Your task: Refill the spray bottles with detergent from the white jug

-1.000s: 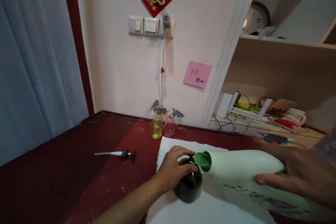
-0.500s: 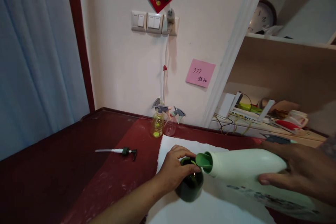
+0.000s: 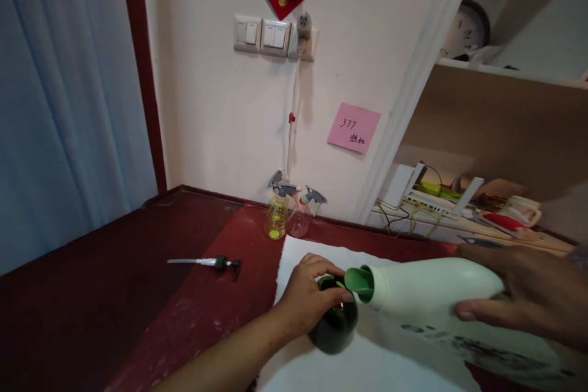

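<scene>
My left hand [image 3: 307, 300] grips the top of a small dark green bottle [image 3: 335, 326] that stands on a white sheet [image 3: 367, 361]. My right hand [image 3: 523, 294] holds a large pale green bottle [image 3: 432, 295] tipped on its side, its green spout [image 3: 358, 283] right over the small bottle's open mouth. A pump head with a long tube [image 3: 211, 263] lies loose on the red tabletop to the left.
Two small spray bottles [image 3: 287, 214] stand against the wall at the back. A low shelf [image 3: 459, 220] on the right holds a router, cables and cups. A blue curtain [image 3: 64, 110] hangs on the left. A pink note [image 3: 353, 127] is stuck on the wall.
Both hands and both bottles keep the same pose. The view has shifted slightly, so everything sits a little further right and lower.
</scene>
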The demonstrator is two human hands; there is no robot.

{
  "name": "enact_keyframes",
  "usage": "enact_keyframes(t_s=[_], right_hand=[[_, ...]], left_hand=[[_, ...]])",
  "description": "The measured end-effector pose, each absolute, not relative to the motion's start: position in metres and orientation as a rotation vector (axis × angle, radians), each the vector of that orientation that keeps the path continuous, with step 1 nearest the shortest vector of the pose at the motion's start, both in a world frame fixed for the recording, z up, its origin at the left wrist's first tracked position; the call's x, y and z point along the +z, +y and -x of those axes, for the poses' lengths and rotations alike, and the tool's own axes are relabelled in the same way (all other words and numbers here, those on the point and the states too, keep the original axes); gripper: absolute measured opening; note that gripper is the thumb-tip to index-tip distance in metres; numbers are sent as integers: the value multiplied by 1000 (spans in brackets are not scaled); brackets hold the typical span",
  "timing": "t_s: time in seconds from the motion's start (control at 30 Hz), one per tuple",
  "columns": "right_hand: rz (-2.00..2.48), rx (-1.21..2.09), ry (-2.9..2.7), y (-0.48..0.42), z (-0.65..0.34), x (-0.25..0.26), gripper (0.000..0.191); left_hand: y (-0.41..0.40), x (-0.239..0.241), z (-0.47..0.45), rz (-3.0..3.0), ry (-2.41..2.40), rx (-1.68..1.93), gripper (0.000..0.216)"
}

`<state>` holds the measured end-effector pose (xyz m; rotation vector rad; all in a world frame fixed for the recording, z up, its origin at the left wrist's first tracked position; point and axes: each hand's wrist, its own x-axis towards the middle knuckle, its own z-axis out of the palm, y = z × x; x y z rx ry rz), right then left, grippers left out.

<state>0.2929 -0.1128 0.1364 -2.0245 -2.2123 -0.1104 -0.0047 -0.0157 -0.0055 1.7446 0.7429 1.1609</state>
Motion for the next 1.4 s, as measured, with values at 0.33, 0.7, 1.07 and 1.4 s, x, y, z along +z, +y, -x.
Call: enact_keyframes(t_s=[0.33,0.7,1.07,1.4], right_hand=[[2128,123,-2276,-112,-289,145,36],[2131,58,-2291,-110,-291,146,35],[2169,45,-2307,-111,-286,152,36],[2156,-20,-2348,-113,-281,157,40]], left_hand=[[-16,-7,5,-1761,745,1161,22],[-15,-6,6,-1789,735,1154,21],[-17,-3,5,-1755,753,1137,23],[-17,-1,5,-1742,745,1136,26]])
